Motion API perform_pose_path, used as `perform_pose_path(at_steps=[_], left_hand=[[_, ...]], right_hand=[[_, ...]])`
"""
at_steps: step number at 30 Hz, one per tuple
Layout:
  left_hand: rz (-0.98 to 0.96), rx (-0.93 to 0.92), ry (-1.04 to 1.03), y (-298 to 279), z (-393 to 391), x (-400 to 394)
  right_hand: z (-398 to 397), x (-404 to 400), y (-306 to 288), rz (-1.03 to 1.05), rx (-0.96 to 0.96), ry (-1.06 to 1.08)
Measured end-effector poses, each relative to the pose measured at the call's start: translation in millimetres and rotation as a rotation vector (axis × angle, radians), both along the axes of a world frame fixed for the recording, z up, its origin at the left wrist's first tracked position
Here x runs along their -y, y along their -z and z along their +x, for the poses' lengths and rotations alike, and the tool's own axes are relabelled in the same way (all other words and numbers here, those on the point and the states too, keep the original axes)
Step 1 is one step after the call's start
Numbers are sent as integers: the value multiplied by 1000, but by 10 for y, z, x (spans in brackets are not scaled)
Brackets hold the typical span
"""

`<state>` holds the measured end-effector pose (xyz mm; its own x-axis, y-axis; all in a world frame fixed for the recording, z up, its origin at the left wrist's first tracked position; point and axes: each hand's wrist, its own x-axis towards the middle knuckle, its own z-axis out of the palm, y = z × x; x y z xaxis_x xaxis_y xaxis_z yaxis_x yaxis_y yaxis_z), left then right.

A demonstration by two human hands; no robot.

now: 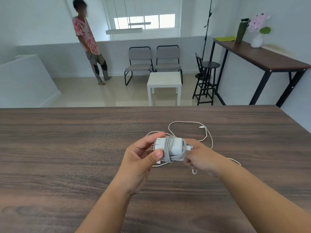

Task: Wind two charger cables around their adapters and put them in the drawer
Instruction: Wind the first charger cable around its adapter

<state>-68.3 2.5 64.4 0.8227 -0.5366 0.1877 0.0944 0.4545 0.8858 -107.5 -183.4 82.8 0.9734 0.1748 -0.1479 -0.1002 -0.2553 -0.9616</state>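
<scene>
A white adapter (175, 146) is held above the dark wood table (67, 148), with several turns of grey-white cable (168, 148) wound around its middle. My left hand (143, 157) pinches the adapter's left end between thumb and fingers. My right hand (196, 157) grips its right end, where the cable plug enters. A second white cable (206, 133) lies loose in loops on the table just behind my hands, its connector end (201, 127) at the far right. Another white piece shows under the adapter; I cannot tell what it is. No drawer is in view.
The table's far edge (151, 106) runs across the middle of the view. Beyond it are a white side table (164, 81), two grey chairs (153, 61), a black stool (208, 78) and a high side table (262, 59) at right. A person (89, 41) stands at back left.
</scene>
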Motion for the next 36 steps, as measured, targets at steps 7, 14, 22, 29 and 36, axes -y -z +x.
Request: perform_pose_path(at_steps=[7,14,22,29,36], left_hand=[[-49,-171,-232,87,21,144],[12,-187,-336,117,25,181],[387,169,-391,250,70,39],[441,310,-144,91,55,-53],[380,349,54,-12,105,-165]], right_hand=[[-82,-180,257,-382,192,129],[-251,-274,90,-838,392,41],[-243,-99,-373,-1059,421,-85],[-107,44,-497,-1059,523,-136],[46,207,-425,-782,454,-173]])
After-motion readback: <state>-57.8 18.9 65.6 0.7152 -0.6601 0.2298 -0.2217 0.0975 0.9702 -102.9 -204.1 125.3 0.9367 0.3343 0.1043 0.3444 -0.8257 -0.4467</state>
